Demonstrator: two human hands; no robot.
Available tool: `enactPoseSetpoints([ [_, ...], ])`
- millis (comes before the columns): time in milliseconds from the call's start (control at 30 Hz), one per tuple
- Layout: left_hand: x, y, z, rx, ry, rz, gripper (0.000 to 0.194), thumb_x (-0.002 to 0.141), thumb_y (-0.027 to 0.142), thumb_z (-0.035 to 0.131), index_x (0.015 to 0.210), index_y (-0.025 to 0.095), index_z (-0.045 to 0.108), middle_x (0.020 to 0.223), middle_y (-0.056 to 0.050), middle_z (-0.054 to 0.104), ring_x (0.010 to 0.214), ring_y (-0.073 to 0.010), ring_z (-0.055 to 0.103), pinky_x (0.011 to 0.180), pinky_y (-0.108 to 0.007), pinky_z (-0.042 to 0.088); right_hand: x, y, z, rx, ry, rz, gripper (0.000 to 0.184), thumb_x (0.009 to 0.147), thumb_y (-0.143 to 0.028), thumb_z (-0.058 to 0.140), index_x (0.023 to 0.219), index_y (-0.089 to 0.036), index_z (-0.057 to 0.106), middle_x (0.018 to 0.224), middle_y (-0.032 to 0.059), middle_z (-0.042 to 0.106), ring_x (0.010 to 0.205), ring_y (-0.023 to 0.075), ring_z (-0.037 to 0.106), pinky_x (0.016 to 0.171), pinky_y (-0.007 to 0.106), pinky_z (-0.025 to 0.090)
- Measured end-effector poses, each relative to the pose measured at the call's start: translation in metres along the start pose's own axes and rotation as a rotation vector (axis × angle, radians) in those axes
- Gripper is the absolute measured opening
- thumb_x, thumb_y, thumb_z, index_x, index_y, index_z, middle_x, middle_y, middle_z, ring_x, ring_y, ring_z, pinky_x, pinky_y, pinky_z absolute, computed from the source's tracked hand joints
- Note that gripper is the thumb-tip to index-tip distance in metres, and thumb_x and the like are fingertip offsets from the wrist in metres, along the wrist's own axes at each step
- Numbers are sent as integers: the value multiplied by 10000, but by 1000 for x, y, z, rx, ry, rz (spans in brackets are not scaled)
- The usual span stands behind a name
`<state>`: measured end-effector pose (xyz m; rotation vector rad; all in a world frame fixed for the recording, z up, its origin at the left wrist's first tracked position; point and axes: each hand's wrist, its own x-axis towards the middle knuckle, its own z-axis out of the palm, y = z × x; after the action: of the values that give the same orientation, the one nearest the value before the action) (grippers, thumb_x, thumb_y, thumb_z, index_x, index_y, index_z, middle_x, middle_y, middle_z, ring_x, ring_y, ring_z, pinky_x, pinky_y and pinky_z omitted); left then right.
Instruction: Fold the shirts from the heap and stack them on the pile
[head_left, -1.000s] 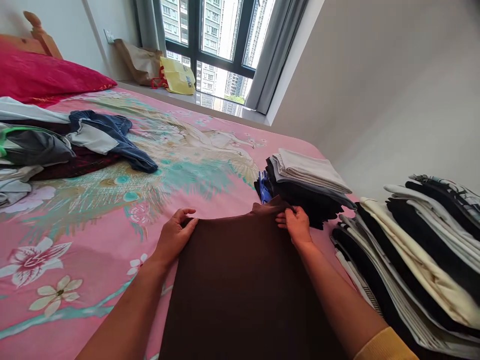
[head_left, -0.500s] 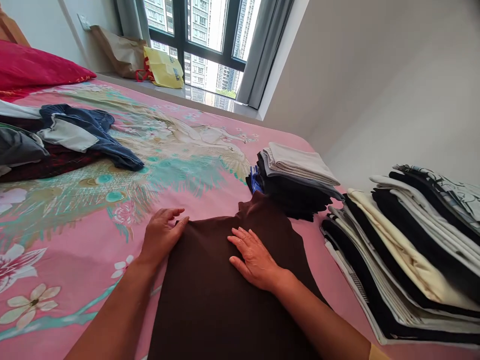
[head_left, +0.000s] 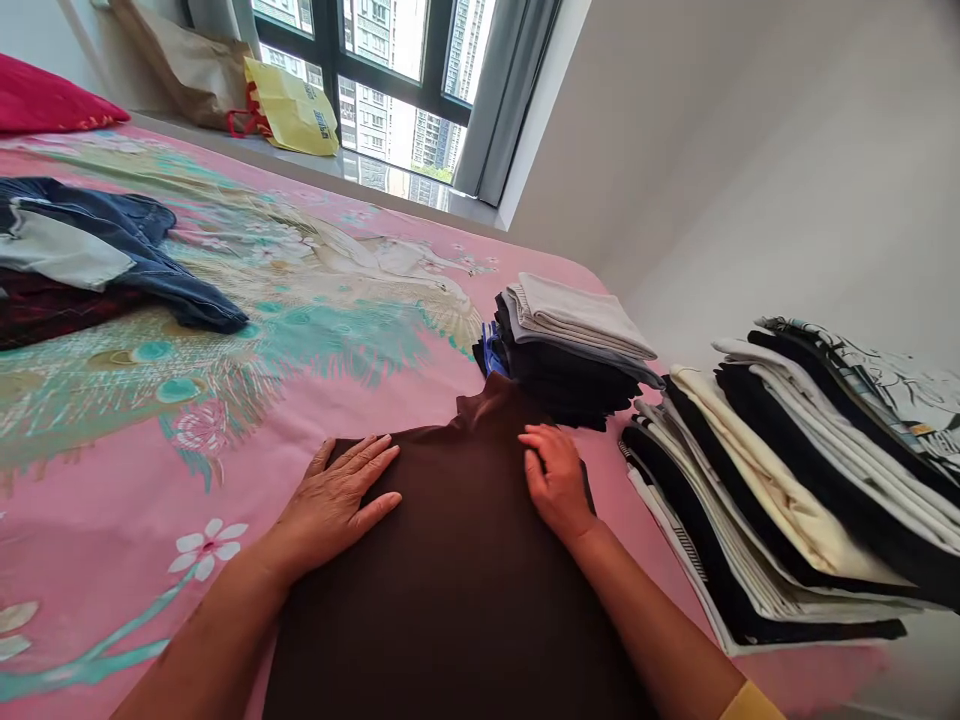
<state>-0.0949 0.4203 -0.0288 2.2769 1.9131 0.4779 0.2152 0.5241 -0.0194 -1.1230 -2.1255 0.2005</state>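
A dark brown turtleneck top (head_left: 450, 560) lies flat on the pink floral bedsheet (head_left: 135, 500), its collar pointing away from me. My left hand (head_left: 337, 500) rests palm down on the garment's left shoulder, fingers spread. My right hand (head_left: 555, 480) lies on the opposite shoulder near its edge, fingers slightly curled and not visibly gripping. The lower part of the top runs out of view below my forearms.
Folded clothes form a stack (head_left: 570, 350) just beyond the collar and a larger stack (head_left: 795, 480) along the bed's right side. A heap of unfolded clothes (head_left: 82, 250) lies at the left. A paper bag (head_left: 184, 70) and a yellow bag (head_left: 289, 108) sit on the windowsill.
My right hand has moved from the middle of the top out to its right shoulder. The view has swung, shifting the whole scene left and up in the picture.
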Motion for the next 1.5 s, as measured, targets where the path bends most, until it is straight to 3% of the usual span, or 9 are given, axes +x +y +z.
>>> enactPoseSetpoints([
  [100,0,-1,0,21,1,8,584,861,569,383,1377,294,398,1448,-13,391,1349,-211,320,1135,-448,59,6,51,-20,92,64,400,298,768,-245,450,1012,-179,608,1040,110,638,1006,257,572,907,460,436],
  [233,2,-2,1,36,13,6,585,856,568,395,1384,316,380,1446,-1,395,1338,-206,340,1135,-434,64,26,73,-32,393,-298,633,259,746,-316,494,928,-188,627,872,66,668,813,208,617,708,318,487],
  [300,2,-3,2,43,23,3,584,855,565,402,1385,324,376,1448,5,392,1334,-208,347,1135,-433,67,34,69,-31,436,-389,631,245,750,-376,513,866,-185,613,779,38,651,719,185,600,627,280,461],
  [633,3,-5,5,98,42,-37,623,840,587,403,1384,283,395,1452,-22,386,1360,-252,291,1116,-458,113,32,89,-9,-170,-176,535,303,814,-473,484,867,-203,612,755,45,640,688,208,586,606,289,400],
  [800,3,-2,2,91,3,-42,607,860,582,363,1388,284,385,1454,-17,381,1367,-241,277,1113,-463,99,23,24,-21,-219,-35,257,339,875,-369,416,1087,-158,574,1065,137,614,1007,262,560,845,394,437],
  [933,2,2,0,95,-22,-73,629,856,599,351,1402,287,354,1467,-24,353,1375,-250,254,1108,-498,71,0,-18,-22,-164,-341,-73,452,915,-441,376,1296,-215,463,1358,74,470,1308,227,349,1083,436,266],
  [1033,2,4,-2,85,-36,-93,624,856,601,345,1401,296,354,1471,-26,346,1375,-259,252,1103,-528,57,-14,-3,-16,-271,-487,55,568,917,-511,327,1387,-195,369,1457,79,348,1374,243,228,1113,481,193],
  [1200,3,3,-2,33,-49,-100,614,855,591,357,1397,303,358,1474,-28,344,1374,-265,253,1101,-548,48,-21,31,-9,-358,-443,147,625,927,-529,253,1427,-155,300,1490,90,280,1384,234,198,1122,454,180],
  [1500,3,5,-1,-21,-3,-112,585,842,573,409,1358,299,420,1452,-45,386,1364,-257,280,1103,-547,22,-24,24,-8,-339,-402,152,635,927,-533,243,1425,-143,301,1493,90,272,1390,227,170,1127,418,139],
])
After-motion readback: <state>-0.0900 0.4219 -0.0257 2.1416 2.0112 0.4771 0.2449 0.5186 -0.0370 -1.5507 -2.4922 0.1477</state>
